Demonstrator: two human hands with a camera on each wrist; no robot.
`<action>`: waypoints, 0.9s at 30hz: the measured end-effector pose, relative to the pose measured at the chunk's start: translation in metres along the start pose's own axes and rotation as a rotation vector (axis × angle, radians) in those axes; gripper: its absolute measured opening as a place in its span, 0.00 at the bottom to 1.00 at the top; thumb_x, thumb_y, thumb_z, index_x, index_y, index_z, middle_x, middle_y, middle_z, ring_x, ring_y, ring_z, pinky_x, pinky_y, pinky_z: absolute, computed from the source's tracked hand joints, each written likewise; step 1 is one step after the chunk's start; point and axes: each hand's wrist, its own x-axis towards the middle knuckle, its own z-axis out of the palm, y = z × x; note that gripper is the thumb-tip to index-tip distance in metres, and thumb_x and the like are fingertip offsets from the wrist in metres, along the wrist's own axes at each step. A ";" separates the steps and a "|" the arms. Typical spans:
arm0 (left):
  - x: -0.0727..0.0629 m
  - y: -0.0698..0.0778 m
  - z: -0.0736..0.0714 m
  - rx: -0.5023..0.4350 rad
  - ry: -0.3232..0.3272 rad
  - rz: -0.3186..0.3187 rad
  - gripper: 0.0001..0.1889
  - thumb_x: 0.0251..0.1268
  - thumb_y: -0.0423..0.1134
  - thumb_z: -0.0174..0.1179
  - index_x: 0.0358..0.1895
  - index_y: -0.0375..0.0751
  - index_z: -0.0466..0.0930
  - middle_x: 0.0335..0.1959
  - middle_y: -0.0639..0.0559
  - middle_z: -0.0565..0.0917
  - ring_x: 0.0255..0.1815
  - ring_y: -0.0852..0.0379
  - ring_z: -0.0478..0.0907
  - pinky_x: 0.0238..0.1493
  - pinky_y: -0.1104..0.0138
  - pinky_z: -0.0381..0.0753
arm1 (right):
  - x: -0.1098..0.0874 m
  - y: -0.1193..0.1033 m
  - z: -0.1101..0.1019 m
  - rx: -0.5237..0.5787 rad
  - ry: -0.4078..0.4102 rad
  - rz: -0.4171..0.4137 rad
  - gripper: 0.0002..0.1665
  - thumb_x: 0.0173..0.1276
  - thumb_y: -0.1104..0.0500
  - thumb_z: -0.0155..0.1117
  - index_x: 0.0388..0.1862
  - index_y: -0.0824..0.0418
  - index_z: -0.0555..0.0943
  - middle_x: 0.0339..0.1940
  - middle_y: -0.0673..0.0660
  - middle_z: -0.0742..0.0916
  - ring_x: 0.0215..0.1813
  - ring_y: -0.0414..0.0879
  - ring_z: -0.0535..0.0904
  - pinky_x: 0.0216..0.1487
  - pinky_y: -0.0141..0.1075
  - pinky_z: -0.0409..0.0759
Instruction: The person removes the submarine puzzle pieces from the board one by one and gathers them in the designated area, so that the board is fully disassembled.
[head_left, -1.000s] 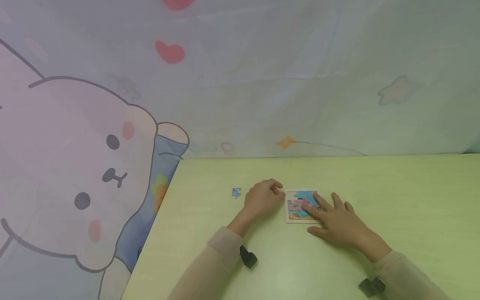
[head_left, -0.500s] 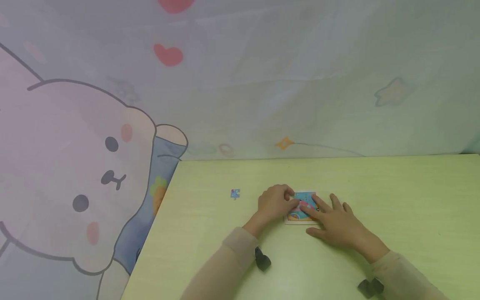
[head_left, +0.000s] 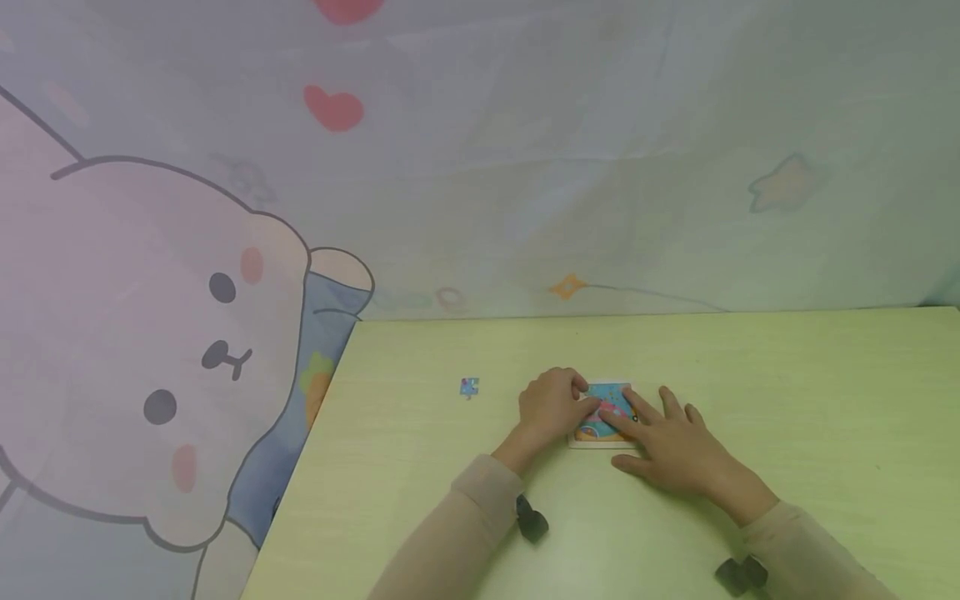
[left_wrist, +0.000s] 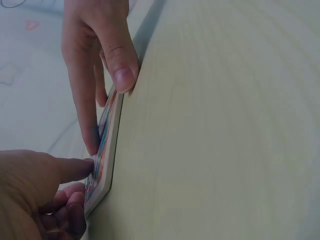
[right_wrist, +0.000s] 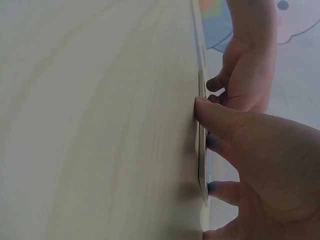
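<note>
A small jigsaw puzzle [head_left: 611, 429] in a pale frame, printed in blue, pink and orange, lies flat on the table. My left hand [head_left: 551, 406] is at its left side, the thumb [left_wrist: 75, 169] extended onto the picture and the other fingers bent at the frame's edge. That hand covers the puzzle's upper left part; I cannot tell whether a piece is between its fingers. With fingers spread, my right hand [head_left: 678, 446] rests over the right side, fingertips on the picture and thumb [right_wrist: 212, 111] at the near edge.
One loose blue puzzle piece [head_left: 469, 387] lies on the yellow-green table [head_left: 817, 442], left of my left hand. Behind the table hangs a pale cloth [head_left: 540, 167] with a cartoon animal [head_left: 150, 317] at the left. A small black device [head_left: 532, 520] sits by the left wrist.
My left hand has moved right, from beside the frame onto the puzzle's left part, covering the gap seen at the upper left. My right hand stays in place.
</note>
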 end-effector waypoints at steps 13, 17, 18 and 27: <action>-0.003 -0.001 0.006 -0.077 0.026 0.008 0.13 0.68 0.51 0.70 0.47 0.49 0.85 0.38 0.61 0.86 0.37 0.60 0.83 0.40 0.62 0.80 | 0.000 0.002 0.002 -0.009 0.017 -0.011 0.39 0.75 0.35 0.61 0.80 0.46 0.69 0.81 0.66 0.67 0.72 0.85 0.59 0.59 0.78 0.64; -0.003 -0.001 0.006 -0.088 0.036 0.010 0.12 0.68 0.50 0.70 0.47 0.50 0.84 0.37 0.63 0.88 0.37 0.61 0.84 0.41 0.62 0.80 | 0.000 0.002 0.003 -0.008 0.020 -0.012 0.39 0.75 0.35 0.61 0.80 0.46 0.69 0.81 0.65 0.67 0.72 0.85 0.59 0.59 0.78 0.64; -0.003 0.000 0.006 -0.092 0.040 0.010 0.11 0.68 0.49 0.70 0.47 0.50 0.84 0.36 0.63 0.88 0.37 0.61 0.84 0.41 0.62 0.80 | 0.000 0.002 0.003 -0.008 0.020 -0.011 0.39 0.75 0.35 0.61 0.80 0.45 0.69 0.81 0.65 0.67 0.72 0.84 0.59 0.59 0.78 0.64; -0.004 -0.001 0.006 -0.143 0.091 0.028 0.08 0.70 0.46 0.66 0.47 0.52 0.86 0.38 0.63 0.89 0.33 0.64 0.83 0.34 0.66 0.77 | 0.000 0.002 0.003 -0.015 0.026 -0.012 0.39 0.74 0.35 0.62 0.80 0.45 0.70 0.80 0.66 0.68 0.72 0.84 0.60 0.59 0.78 0.65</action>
